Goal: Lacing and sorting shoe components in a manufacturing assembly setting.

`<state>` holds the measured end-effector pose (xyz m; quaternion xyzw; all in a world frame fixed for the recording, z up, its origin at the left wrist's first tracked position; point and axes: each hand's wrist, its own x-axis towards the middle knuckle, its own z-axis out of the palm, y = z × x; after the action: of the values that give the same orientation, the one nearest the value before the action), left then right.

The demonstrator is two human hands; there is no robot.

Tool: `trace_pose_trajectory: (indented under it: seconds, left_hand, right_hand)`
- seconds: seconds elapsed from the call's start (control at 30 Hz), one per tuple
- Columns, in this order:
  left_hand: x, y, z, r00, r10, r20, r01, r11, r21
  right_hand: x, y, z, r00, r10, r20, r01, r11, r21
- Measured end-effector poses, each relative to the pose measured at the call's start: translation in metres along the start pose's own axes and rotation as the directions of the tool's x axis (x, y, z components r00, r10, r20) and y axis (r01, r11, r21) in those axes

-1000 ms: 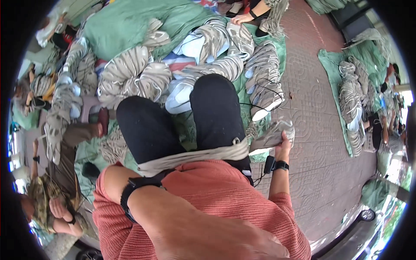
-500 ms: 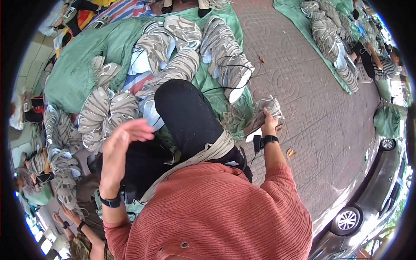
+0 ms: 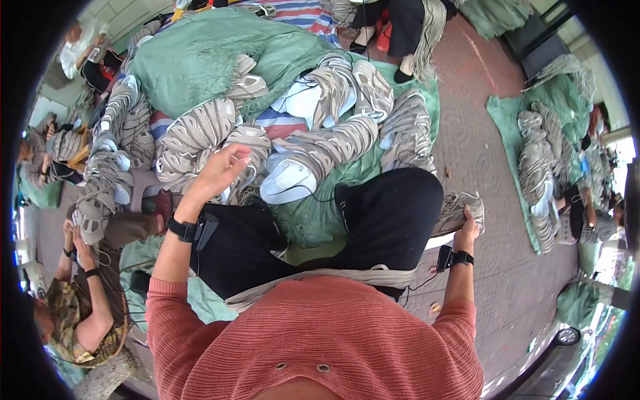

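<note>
My right hand (image 3: 471, 225) is out beside my right knee, its fingers closed round a grey-beige shoe upper (image 3: 456, 208). My left hand (image 3: 222, 172) hovers over a curved stack of similar shoe uppers (image 3: 251, 141), fingers stretched and holding nothing; whether it touches the stack I cannot tell. Another stack (image 3: 199, 130) lies just beyond it. In front of my knees is a nested row of uppers (image 3: 327, 150) with a pale blue-white near end. Further right stands one more row (image 3: 408, 130). A bundle of beige shoelaces (image 3: 360, 275) lies across my lap.
A green sheet (image 3: 213, 53) is bunched over the far left. At the left a co-worker's hands (image 3: 81, 248) are at another pile of uppers (image 3: 100, 200). Another seated person's legs (image 3: 403, 33) are at the far side. More uppers (image 3: 533, 163) lie on the right.
The view has swung to the right and lifted. My left hand has gone forward to the stacked uppers. My right hand still holds the shoe upper beside my knee.
</note>
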<state>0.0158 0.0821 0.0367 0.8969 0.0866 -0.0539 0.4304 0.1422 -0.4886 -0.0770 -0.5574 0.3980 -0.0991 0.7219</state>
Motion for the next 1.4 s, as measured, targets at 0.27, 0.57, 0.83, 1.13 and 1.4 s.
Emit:
trace_pose_trajectory:
  seconds: [0.27, 0.57, 0.83, 1.13, 1.4]
  left_hand:
    - [0.024, -0.063, -0.010, 0.939, 0.027, 0.344, -0.100, 0.975, 0.198]
    - [-0.033, -0.085, -0.086, 0.911, -0.382, 0.156, 0.389, 0.921, -0.018]
    - [-0.035, -0.078, -0.069, 0.822, -0.387, 0.418, 0.314, 0.920, 0.234]
    - [0.039, -0.045, -0.008, 0.877, -0.195, 0.438, 0.017, 0.926, 0.378]
    - [0.055, -0.076, 0.039, 0.837, -0.206, 0.507, -0.026, 0.910, 0.414]
  right_hand:
    - [0.004, -0.048, 0.050, 0.903, -0.322, 0.284, 0.356, 0.931, -0.077]
    - [0.027, 0.033, -0.007, 0.957, -0.010, 0.289, 0.016, 1.000, -0.020]
    - [0.026, 0.103, -0.032, 0.961, 0.265, -0.081, -0.275, 0.950, -0.146]
    - [0.007, 0.117, -0.034, 0.997, 0.072, -0.014, -0.073, 0.996, -0.043]
    - [0.006, 0.136, -0.046, 0.999, 0.031, -0.014, -0.030, 0.998, 0.052]
